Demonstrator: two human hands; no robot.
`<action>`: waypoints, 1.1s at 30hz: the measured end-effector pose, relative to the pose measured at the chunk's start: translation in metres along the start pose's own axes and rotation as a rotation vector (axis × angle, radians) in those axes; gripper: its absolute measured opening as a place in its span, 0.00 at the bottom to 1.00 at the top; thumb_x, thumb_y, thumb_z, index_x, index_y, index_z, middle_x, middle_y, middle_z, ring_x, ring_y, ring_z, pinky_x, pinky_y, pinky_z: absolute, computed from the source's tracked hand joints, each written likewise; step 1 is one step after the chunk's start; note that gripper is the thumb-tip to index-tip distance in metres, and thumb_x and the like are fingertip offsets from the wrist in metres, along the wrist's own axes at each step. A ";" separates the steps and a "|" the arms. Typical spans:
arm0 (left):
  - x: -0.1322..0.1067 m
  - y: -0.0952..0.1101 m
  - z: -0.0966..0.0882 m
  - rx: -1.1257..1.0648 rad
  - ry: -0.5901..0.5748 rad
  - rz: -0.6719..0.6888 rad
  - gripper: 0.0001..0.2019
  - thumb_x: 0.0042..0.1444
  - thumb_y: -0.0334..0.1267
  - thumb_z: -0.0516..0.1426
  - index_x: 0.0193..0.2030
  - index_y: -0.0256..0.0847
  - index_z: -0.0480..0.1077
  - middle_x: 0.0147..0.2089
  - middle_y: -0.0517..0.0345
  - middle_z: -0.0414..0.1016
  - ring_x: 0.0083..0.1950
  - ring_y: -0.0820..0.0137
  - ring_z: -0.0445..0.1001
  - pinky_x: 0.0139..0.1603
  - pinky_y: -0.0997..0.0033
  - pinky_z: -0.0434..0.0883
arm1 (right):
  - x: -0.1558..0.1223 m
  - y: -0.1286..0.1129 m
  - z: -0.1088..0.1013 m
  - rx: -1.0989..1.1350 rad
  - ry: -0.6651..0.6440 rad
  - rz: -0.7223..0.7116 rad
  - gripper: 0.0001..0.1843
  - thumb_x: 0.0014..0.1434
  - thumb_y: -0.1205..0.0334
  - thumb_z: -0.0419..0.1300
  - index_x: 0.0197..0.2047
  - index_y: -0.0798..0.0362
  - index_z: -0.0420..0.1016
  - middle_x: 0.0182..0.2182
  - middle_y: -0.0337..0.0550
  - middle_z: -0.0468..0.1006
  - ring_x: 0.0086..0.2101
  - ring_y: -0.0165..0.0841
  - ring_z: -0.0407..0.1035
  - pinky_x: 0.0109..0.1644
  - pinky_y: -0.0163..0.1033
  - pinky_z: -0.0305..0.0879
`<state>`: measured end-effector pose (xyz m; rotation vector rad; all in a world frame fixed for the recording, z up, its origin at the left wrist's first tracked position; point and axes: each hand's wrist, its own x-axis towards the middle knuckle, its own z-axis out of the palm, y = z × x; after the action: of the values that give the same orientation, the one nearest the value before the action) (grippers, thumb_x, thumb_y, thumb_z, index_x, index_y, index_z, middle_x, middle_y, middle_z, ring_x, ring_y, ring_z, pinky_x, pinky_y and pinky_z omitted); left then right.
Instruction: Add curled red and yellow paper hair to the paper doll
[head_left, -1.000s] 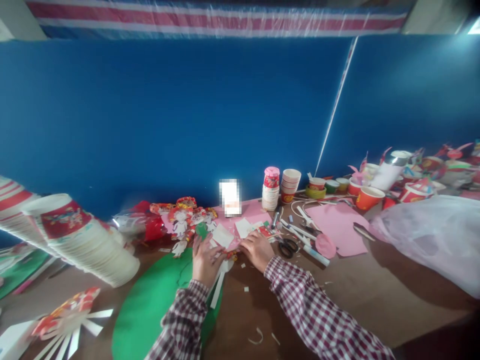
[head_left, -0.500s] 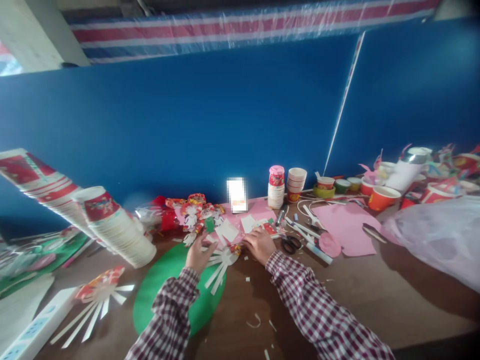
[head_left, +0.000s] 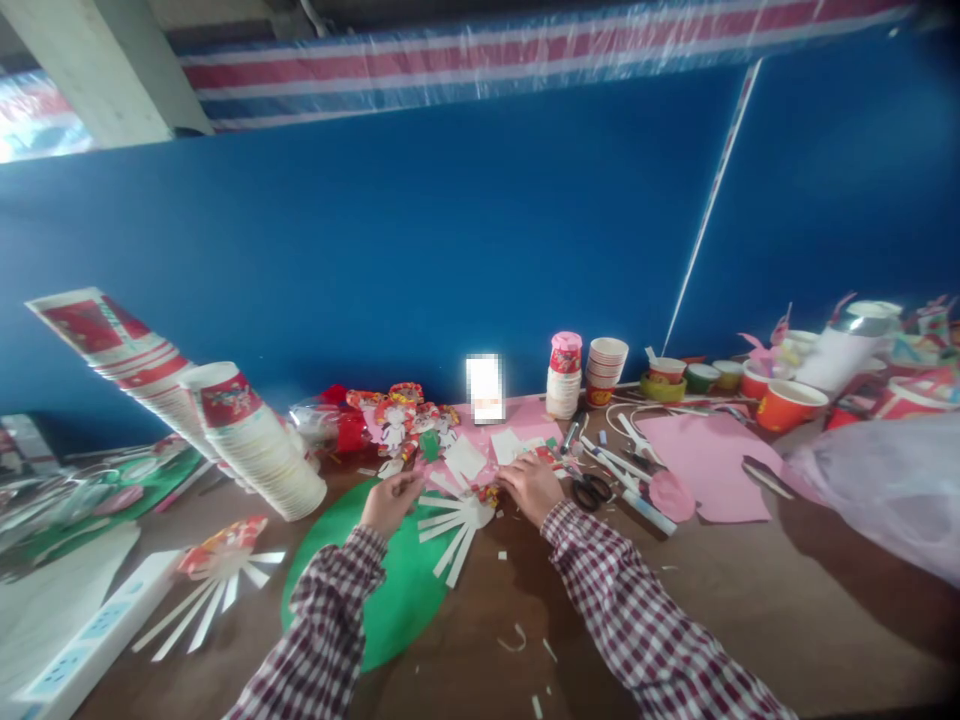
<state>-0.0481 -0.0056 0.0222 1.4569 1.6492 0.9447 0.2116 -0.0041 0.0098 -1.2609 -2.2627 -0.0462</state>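
Note:
A paper cup cut into white splayed strips lies flat on a green paper disc and the brown table. My left hand rests at the strips' left side, fingers curled and pinched on a strip's end. My right hand lies palm down at the cut cup's right side, fingers bent and pressing on the red printed part near small pink and white paper pieces.
A leaning stack of paper cups lies at the left, another cut cup and a white power strip nearer. Scissors, pens, pink paper, cup stacks and bowls fill the right; a plastic bag lies far right.
The camera has tilted up and swung left. My left hand has slid off the strips to their left edge; the splayed cup now shows between my hands.

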 end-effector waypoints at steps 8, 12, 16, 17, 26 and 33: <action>0.008 0.005 0.019 0.095 0.036 0.068 0.16 0.38 0.48 0.59 0.20 0.34 0.70 0.16 0.61 0.65 0.21 0.74 0.64 0.21 0.77 0.59 | -0.001 -0.007 0.006 0.019 -0.008 -0.026 0.14 0.60 0.56 0.49 0.32 0.50 0.73 0.30 0.40 0.75 0.36 0.32 0.62 0.41 0.37 0.53; 0.011 0.005 0.011 0.078 0.059 0.068 0.16 0.40 0.48 0.57 0.24 0.34 0.71 0.19 0.60 0.69 0.23 0.73 0.67 0.25 0.75 0.62 | 0.000 -0.001 0.008 -0.001 -0.009 -0.021 0.12 0.59 0.58 0.51 0.31 0.51 0.72 0.29 0.40 0.74 0.35 0.32 0.62 0.41 0.37 0.53; 0.015 0.003 -0.009 0.042 0.053 0.071 0.18 0.40 0.50 0.57 0.30 0.35 0.71 0.22 0.60 0.71 0.25 0.71 0.70 0.27 0.74 0.64 | 0.000 0.005 0.005 -0.006 0.012 0.013 0.11 0.60 0.59 0.50 0.31 0.51 0.72 0.28 0.41 0.73 0.35 0.32 0.62 0.40 0.37 0.54; 0.017 0.003 -0.015 0.030 0.041 0.077 0.19 0.40 0.50 0.57 0.31 0.35 0.70 0.23 0.59 0.72 0.26 0.71 0.70 0.28 0.74 0.65 | 0.000 0.005 0.004 -0.004 0.016 0.018 0.12 0.60 0.60 0.49 0.32 0.52 0.72 0.28 0.42 0.73 0.35 0.32 0.63 0.40 0.36 0.55; 0.013 0.017 -0.014 0.004 -0.316 0.087 0.17 0.40 0.49 0.59 0.27 0.33 0.70 0.20 0.60 0.69 0.21 0.75 0.65 0.22 0.77 0.61 | -0.002 -0.011 -0.012 0.091 0.027 0.122 0.14 0.59 0.56 0.49 0.44 0.53 0.67 0.36 0.45 0.72 0.37 0.33 0.65 0.39 0.34 0.57; 0.007 0.021 0.027 -0.036 -0.520 0.063 0.17 0.38 0.48 0.60 0.26 0.33 0.69 0.16 0.64 0.64 0.18 0.78 0.61 0.20 0.78 0.58 | -0.003 -0.020 -0.013 0.151 -0.018 0.091 0.18 0.56 0.54 0.52 0.49 0.50 0.64 0.37 0.42 0.73 0.38 0.32 0.66 0.40 0.33 0.58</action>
<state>-0.0146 0.0044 0.0279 1.5735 1.2043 0.5569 0.2029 -0.0215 0.0242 -1.2866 -2.1765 0.1666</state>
